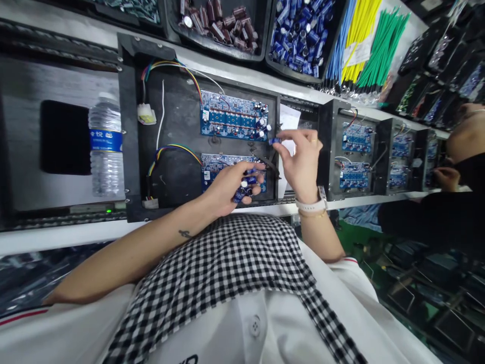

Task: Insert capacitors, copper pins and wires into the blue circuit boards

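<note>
My left hand (pixel 237 184) cups several blue capacitors (pixel 242 191) in its curled fingers, over the lower circuit board (pixel 214 161) and covering much of it. Between thumb and forefinger of my right hand (pixel 301 156) is one blue capacitor (pixel 275 141), held just off the right end of the upper circuit board (pixel 235 115). A cluster of capacitors (pixel 262 127) stands at that board's right end. Both boards lie in a black tray-like fixture (pixel 178 116), with coloured wires running from their left ends to white connectors (pixel 146 114).
Behind the line stand a bin of brown capacitors (pixel 223 23), a bin of blue capacitors (pixel 299 35), and bundles of yellow wires (pixel 358 40) and green wires (pixel 384 50). A water bottle (pixel 106 144) lies left. More fixtures (pixel 356 151) and a co-worker's hand (pixel 447 178) are right.
</note>
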The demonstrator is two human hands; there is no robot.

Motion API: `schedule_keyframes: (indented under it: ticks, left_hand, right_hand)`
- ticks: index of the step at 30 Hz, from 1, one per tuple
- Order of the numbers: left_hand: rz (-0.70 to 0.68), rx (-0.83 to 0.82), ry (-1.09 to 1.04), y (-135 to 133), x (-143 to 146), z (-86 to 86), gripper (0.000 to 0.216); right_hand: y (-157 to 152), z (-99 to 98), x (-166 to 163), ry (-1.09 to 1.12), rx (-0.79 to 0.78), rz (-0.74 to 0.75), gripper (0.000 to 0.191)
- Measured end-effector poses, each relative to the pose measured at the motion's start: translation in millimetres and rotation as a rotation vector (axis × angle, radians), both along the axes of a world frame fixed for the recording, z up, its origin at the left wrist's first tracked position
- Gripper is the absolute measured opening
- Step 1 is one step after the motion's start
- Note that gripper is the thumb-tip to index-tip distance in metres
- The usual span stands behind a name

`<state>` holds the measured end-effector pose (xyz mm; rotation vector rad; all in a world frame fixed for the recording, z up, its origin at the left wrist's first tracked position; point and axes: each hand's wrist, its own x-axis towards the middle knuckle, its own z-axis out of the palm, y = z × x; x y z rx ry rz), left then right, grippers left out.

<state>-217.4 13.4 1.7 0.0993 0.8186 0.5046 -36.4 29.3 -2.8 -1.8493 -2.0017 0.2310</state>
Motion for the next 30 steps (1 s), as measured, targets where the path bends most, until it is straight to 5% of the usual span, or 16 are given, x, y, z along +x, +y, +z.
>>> schedule_keyframes:
  ticks: [7, 30]
  left_hand:
    - [0.005, 0.053, 0.008, -11.4, -8.3, -0.8, 0.017]
    - [0.059, -0.059, -0.017, -14.6, -14.5, -4.9, 0.031]
  right_hand:
    - [25.6, -29.3, 4.0, -0.243, 0.012, 0.009, 0.013]
    - [28.3, -31.5, 11.0, -0.156, -0.014, 0.102, 0.022]
